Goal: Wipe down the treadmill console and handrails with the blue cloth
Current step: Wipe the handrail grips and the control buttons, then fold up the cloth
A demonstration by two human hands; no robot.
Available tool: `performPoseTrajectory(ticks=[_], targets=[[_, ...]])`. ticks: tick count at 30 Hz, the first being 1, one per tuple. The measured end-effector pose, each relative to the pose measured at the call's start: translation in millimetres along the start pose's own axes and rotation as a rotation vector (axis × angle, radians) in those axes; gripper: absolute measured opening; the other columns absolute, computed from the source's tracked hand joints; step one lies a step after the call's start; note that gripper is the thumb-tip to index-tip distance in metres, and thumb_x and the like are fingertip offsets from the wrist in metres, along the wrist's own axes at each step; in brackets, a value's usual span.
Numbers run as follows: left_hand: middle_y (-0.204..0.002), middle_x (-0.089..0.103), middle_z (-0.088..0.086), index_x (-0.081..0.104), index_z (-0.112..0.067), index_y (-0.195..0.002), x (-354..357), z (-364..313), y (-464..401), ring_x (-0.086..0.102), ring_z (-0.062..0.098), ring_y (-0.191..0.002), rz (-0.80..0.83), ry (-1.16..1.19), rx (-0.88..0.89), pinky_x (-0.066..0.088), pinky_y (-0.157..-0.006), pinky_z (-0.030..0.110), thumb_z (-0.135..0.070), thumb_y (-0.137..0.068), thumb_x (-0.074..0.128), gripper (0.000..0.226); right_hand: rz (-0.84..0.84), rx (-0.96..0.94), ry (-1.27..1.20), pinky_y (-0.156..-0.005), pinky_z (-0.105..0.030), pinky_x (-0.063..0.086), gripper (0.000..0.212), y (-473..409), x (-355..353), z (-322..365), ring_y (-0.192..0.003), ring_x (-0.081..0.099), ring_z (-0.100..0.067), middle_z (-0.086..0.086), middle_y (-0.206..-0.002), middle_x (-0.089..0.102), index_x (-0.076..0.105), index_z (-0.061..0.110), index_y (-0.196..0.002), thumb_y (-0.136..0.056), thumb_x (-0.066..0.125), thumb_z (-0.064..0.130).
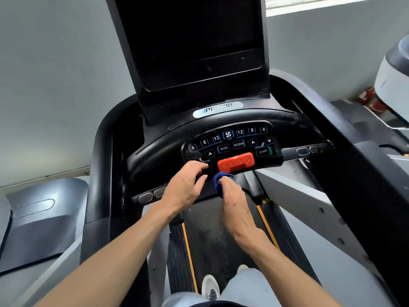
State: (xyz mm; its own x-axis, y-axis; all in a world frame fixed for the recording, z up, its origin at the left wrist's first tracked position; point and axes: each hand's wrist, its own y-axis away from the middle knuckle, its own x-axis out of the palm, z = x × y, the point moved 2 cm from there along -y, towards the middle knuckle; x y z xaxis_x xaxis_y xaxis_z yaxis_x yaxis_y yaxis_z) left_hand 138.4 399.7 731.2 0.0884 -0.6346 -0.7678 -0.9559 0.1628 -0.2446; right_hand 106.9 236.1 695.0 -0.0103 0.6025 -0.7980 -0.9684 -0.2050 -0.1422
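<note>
Left handrail (pixel 97 173): black, runs near-to-far on the left, curving in toward the console top.
Left hand (pixel 184 188): grip released, fingers spread and lightly curled, fingertips (pixel 204 167) on the lower-left corner of the console (pixel 230 142), covering part of the small STOP label. Holds nothing.
Blue cloth (pixel 219 181): bunched into a wad, just right of the left grip and directly ahead of the right grip, at the console's lower edge under the red stop button (pixel 235 162). Long axis roughly near-to-far, far end poking out past the fingers toward the button, near end hanging down under the hand. Cannot tell whether the cloth touches the console.
Right hand (pixel 238 203): grip clenched on the blue cloth, knuckles up, fingers pointing away toward the console.
Dark screen (pixel 194 41): above the keypad, tilted back, off.
Right handrail (pixel 345 134): black, mirrors the left one, well right of both grips.
Belt (pixel 212 235) below the hands, one white shoe (pixel 210 284) on it.
Containers: cannot tell if the console has trays.
</note>
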Motion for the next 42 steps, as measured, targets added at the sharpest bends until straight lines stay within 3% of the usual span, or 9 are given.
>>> performPoseTrajectory(ticks=[4,11,17,22,24,26,30,34,42], targets=[[-0.12,0.066,0.0,0.065,-0.012,-0.126,-5.2,-23.1,-1.2,0.063,0.012,-0.11,-0.02,0.274,-0.066,0.049,-0.102,0.036,-0.013,-0.1,0.053,0.029,-0.002,-0.1,-0.209,-0.066,-0.024,0.035,0.043,-24.9,-42.6,16.1,-0.078,0.042,-0.016,0.005,-0.108,0.042,0.047,0.012,-0.113,-0.077,0.055,-0.009],[-0.122,0.069,-0.012,0.053,-0.03,-0.144,-35.0,-51.3,-13.5,0.065,0.002,-0.113,0.085,0.61,-0.278,0.049,-0.106,0.037,-0.047,-0.091,0.069,0.057,0.001,-0.26,-0.288,-0.089,-0.006,0.036,0.057,-66.2,-89.1,42.6,-0.098,0.044,-0.004,0.0,-0.114,0.044,0.051,0.003,-0.113,-0.069,0.087,0.006],[-0.119,0.074,-0.002,0.056,-0.031,-0.141,-68.7,-56.4,-31.6,0.067,0.013,-0.116,-0.026,0.803,-0.318,0.051,-0.105,0.041,-0.012,-0.086,0.078,0.062,0.124,-0.311,-0.424,-0.106,-0.027,0.044,0.085,-98.3,-102.3,54.0,-0.13,0.048,-0.01,0.001,-0.137,0.046,0.05,0.012,-0.131,-0.059,0.096,0.021],[-0.113,0.075,0.006,0.062,-0.024,-0.133,-85.6,-48.2,-43.9,0.071,0.024,-0.109,-0.085,0.894,-0.365,0.055,-0.099,0.047,0.002,-0.082,0.077,0.059,0.056,0.048,-0.669,-0.087,-0.025,0.056,0.059,-125.2,-117.3,56.5,-0.104,0.066,-0.01,0.003,-0.118,0.064,0.056,0.014,-0.125,-0.078,0.087,0.032],[-0.113,0.075,0.007,0.063,-0.025,-0.131,-88.2,-44.1,-49.1,0.071,0.026,-0.109,-0.096,0.897,-0.389,0.054,-0.1,0.049,-0.002,-0.074,0.081,0.064,0.183,0.198,-0.636,-0.083,-0.026,0.056,0.061,-137.6,-113.9,53.5,-0.091,0.066,-0.007,0.005,-0.104,0.07,0.067,0.013,-0.116,-0.078,0.078,0.059],[-0.115,0.074,0.007,0.062,-0.023,-0.13,-89.1,-42.4,-55.1,0.071,0.024,-0.109,-0.103,0.891,-0.409,0.055,-0.1,0.047,-0.001,-0.072,0.082,0.066,0.368,0.268,-0.786,-0.073,-0.023,0.051,0.044,-141.3,-111.3,59.4,-0.074,0.06,-0.007,0.002,-0.085,0.068,0.073,0.006,-0.099,-0.089,0.071,0.049],[-0.113,0.071,0.003,0.057,-0.022,-0.133,-90.6,-40.7,-65.3,0.071,0.014,-0.104,-0.117,0.775,-0.431,0.058,-0.093,0.032,-0.007,-0.074,0.088,0.069,0.356,0.331,-1.021,-0.075,-0.035,0.053,0.024,-151.5,-118.4,69.2,-0.078,0.062,-0.021,-0.012,-0.084,0.065,0.065,0.005,-0.083,-0.101,0.058,0.018],[-0.101,0.073,0.006,0.057,-0.03,-0.13,-94.0,-37.4,-71.0,0.073,0.014,-0.092,-0.124,0.705,-0.466,0.058,-0.079,0.023,-0.019,-0.076,0.089,0.064,0.226,0.325,-0.781,-0.079,-0.055,0.057,0.054,-167.0,-120.6,54.8,-0.079,0.059,-0.021,-0.007,-0.084,0.063,0.064,0.001,-0.094,-0.093,0.052,0.053],[-0.106,0.074,0.014,0.071,-0.015,-0.116,-91.5,-48.2,-83.4,0.073,0.023,-0.095,-0.084,0.728,-0.507,0.061,-0.087,0.042,-0.01,-0.097,0.065,0.021,0.26,0.212,-0.797,-0.064,-0.038,0.045,0.026,-179.0,-144.4,40.8,-0.072,0.056,-0.021,-0.005,-0.079,0.062,0.059,0.014,-0.086,-0.098,0.065,0.036]])
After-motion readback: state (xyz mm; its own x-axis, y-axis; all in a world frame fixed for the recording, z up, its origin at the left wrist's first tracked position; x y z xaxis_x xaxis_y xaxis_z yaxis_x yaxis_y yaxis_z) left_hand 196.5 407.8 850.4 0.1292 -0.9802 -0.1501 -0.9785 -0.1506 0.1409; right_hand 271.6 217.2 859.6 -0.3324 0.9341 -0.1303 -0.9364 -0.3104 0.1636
